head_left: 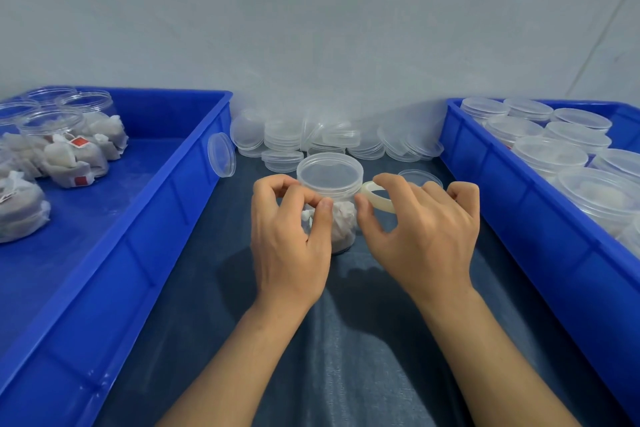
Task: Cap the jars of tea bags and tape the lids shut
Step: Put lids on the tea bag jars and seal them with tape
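Capped jar (330,184) stands upright on the cloth (346,340) between two blue bins, nearer the far edge. Left hand (289,236) curls against the jar's left side, thumb and forefinger pinching at the lid rim. Right hand (420,232), fingers bent, holds the tape roll (377,196) beside the jar's right.

- Jar (341,218): lower body largely hidden behind both hands.
- Tape roll (379,196): far portion obscured right of jar.
- Blue bins (194,163): outer sides cut off by frame edges.
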